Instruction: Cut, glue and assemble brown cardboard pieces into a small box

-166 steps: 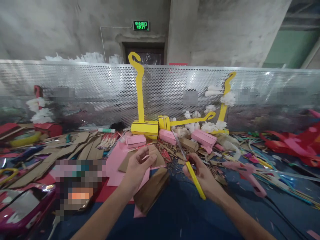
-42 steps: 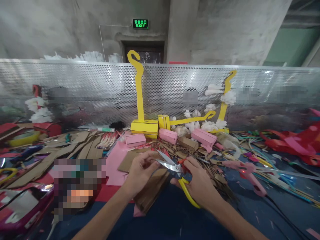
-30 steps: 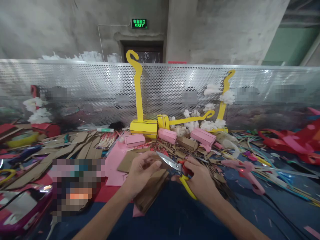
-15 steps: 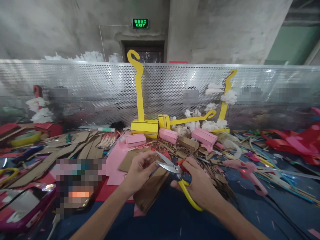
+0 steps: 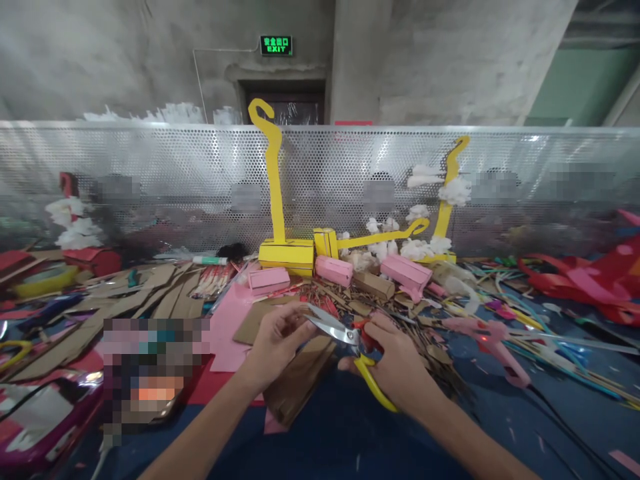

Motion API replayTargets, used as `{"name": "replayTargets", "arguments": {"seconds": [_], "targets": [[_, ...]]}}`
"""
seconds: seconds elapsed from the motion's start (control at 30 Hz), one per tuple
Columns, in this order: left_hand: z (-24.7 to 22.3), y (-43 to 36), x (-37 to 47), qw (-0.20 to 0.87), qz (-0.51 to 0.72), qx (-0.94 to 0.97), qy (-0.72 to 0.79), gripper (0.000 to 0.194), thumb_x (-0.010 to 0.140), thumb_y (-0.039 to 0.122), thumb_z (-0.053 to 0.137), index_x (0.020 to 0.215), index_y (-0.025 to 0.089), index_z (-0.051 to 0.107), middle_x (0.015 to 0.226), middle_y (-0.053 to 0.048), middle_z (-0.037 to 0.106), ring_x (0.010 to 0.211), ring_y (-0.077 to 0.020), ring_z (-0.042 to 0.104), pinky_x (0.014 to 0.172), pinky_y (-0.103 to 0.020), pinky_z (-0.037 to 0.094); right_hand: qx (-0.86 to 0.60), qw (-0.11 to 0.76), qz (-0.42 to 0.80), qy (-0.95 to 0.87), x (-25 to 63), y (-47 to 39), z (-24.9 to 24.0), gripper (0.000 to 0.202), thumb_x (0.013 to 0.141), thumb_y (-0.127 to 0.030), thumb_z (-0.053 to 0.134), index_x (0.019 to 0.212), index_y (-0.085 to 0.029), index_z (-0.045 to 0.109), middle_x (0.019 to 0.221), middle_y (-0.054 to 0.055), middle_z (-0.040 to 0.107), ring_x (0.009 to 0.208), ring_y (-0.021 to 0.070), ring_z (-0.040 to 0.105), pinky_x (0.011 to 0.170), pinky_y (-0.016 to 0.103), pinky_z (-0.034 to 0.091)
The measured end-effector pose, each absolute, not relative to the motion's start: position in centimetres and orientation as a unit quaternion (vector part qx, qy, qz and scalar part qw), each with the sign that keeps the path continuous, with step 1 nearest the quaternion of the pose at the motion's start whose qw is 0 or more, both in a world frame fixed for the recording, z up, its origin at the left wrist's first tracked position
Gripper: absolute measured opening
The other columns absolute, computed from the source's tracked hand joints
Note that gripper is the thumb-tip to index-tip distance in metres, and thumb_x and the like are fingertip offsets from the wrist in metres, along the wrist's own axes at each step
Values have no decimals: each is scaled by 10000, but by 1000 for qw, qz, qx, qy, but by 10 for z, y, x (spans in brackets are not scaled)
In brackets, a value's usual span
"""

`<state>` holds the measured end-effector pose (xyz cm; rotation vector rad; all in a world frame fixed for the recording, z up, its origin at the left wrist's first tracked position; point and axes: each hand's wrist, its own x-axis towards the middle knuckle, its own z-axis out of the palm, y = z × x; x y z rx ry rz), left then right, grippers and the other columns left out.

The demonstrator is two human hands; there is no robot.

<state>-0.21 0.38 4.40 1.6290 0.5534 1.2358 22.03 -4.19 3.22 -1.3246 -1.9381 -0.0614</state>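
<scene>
My right hand point(image 5: 393, 357) is closed on scissors point(image 5: 336, 329) with one red and one yellow handle. Their blades point left, nearly together, with the tips at the fingers of my left hand point(image 5: 280, 340). That hand is closed, thumb and fingers pinched; what lies between them is too small to make out. Below the blades, brown cardboard point(image 5: 297, 383) lies on the blue table point(image 5: 345, 433). A pink sheet point(image 5: 227, 333) is to the left of my left hand.
Yellow hooked stands point(image 5: 275, 193) and pink boxes point(image 5: 269, 280) stand at the back before a perforated metal screen point(image 5: 200, 180). A pink glue gun point(image 5: 500, 347) lies at right. Cardboard strips point(image 5: 95, 320) and a purple container point(image 5: 45, 433) lie at left.
The scissor blades have closed from a wider gap, and the yellow handle has swung up a little. The whole view has shifted slightly.
</scene>
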Motion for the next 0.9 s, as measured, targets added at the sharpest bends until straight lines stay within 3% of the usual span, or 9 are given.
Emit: {"name": "replayTargets", "arguments": {"seconds": [0.3, 0.47, 0.57, 0.9], "targets": [[33, 10, -4, 479, 515, 670, 238, 192, 903, 307, 699, 1038, 171, 698, 931, -54, 733, 859, -188, 682, 834, -330, 556, -517, 387, -12, -763, 222, -40, 30, 480, 811, -475, 761, 591, -231, 411, 656, -7, 501, 573, 150, 464, 531, 274, 333], [40, 7, -3, 465, 528, 663, 257, 215, 866, 294, 734, 1041, 175, 699, 892, -39, 736, 863, -197, 689, 794, -311, 559, -544, 361, -1, -758, 220, -47, 31, 361, 806, -456, 777, 791, -218, 506, 908, 54, 584, 804, 223, 570, 716, 326, 464], [45, 6, -3, 437, 525, 683, 260, 162, 859, 267, 734, 981, 165, 707, 926, -51, 744, 851, -190, 688, 770, -289, 543, -550, 353, -12, -757, 219, -48, 30, 371, 806, -472, 774, 868, -217, 512, 1014, 82, 579, 929, 273, 572, 806, 390, 477], [40, 7, -7, 427, 496, 717, 241, 194, 917, 285, 675, 1070, 169, 704, 965, -62, 752, 887, -188, 682, 802, -292, 534, -529, 365, -19, -766, 217, -45, 31, 391, 803, -460, 793, 732, -228, 487, 842, 36, 565, 719, 198, 548, 648, 307, 458]]}}
